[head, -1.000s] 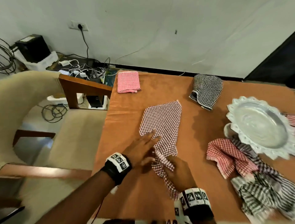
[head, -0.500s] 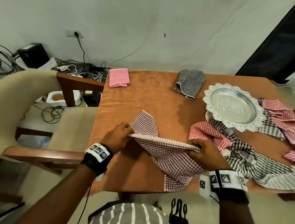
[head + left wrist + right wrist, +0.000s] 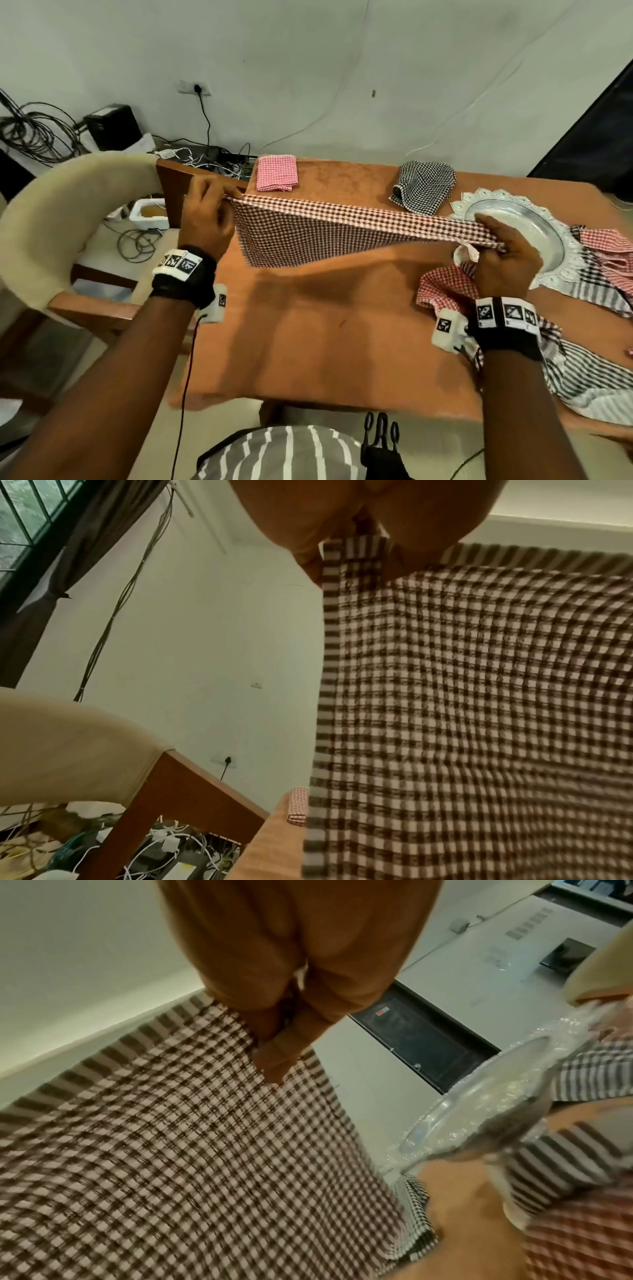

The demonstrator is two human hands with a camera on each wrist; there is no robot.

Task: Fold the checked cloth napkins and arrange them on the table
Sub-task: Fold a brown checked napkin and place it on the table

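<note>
Orange-covered worktop (image 3: pixel 342 342) fills the head view, w/ a folded red-checked napkin (image 3: pixel 276 173) at 11 o'clock, a bunched black-checked napkin (image 3: pixel 424 186) at 1 o'clock, and a silver scalloped tray (image 3: pixel 534 226) at 2–3 o'clock w/ a heap of unfolded napkins (image 3: pixel 582 359) below it. Brown-checked napkin (image 3: pixel 325 233) is held stretched in the air above the worktop centre, top edge taut, body hanging toward the cloth below. Left hand (image 3: pixel 205 219) is raised at 10 o'clock, wrist bent back, thumb & fingers pinching one top corner; right hand (image 3: pixel 503 260) is lower at 3 o'clock, pinching the other corner, so both are clamped on fabric. Step in hand looks like spreading before the first fold. To do it well: level the two corners, keep tension even, lay the far hem down first in the free middle, clear of tray & heap, then bring the pinched edge over so corners meet.
</note>
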